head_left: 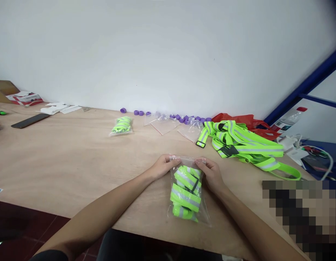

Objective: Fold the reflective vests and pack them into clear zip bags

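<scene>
A clear zip bag (205, 212) with a folded yellow-green reflective strap (185, 195) inside lies before me near the table's front edge. My left hand (164, 166) pinches the bag's top left corner, thumb on the upper side. At the top right corner, my right hand (210, 171) grips the same zip edge between thumb and fingers. A black buckle part shows through the plastic. To the right lies a loose heap of reflective straps (255, 149) with black buckles. Farther back on the left sits another filled bag (121, 125).
Empty clear bags (164, 125) and several purple rings (141, 113) line the wall. Behind the straps are a red plastic bag (246, 119) and a bottle (290, 119). A dark flat bar (30, 121), papers (60, 108) and a box (25, 98) lie left.
</scene>
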The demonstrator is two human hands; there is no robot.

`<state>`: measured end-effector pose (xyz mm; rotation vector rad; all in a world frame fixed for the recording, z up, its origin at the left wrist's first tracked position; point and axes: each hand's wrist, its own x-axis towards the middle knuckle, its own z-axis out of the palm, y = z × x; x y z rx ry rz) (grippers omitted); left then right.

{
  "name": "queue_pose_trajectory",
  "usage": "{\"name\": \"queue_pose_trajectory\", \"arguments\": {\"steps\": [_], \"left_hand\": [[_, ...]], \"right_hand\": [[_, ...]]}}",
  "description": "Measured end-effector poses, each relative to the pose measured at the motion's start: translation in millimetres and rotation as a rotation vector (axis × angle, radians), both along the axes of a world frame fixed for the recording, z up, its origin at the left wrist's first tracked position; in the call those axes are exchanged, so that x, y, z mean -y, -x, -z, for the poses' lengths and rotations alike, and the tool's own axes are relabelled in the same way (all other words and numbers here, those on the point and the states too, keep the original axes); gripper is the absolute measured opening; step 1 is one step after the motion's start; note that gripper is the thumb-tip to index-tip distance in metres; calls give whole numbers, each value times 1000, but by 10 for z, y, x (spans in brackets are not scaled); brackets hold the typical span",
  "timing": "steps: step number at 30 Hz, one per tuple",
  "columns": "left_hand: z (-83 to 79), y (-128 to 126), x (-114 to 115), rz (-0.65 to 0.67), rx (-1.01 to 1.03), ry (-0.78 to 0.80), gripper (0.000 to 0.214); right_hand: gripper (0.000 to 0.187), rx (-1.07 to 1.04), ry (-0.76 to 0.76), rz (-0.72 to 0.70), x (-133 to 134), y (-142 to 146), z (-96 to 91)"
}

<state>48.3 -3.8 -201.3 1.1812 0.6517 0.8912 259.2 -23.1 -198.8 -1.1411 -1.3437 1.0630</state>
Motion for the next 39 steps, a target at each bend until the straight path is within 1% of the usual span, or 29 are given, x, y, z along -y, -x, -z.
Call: {"name": "queue_pose_trajectory", "arguments": {"steps": [9,13,18,24,31,35,39], "left_hand": [[27,-6,2,-36,12,-4,47],[-5,-6,9,-46,10,-9,46],[-42,-14,14,-66,-2,-4,50],[-8,-17,12,-123,-41,13,49],[-35,-15,38,-117,-111,-22,42],[-65,-24,47,-126,-138,-44,39],[-56,-40,53,-128,-162,-47,38]], "right_hand": [[35,65,-19,-33,14,8,-20],[34,99,-30,-28,8,10,-22],[33,131,-47,-21,4,4,-35],[38,121,19,-89,-2,6,-23],[41,131,74,-139,-4,22,-14],[41,146,53,-128,14,25,-12],[42,161,35,-148,33,49,-12]]}}
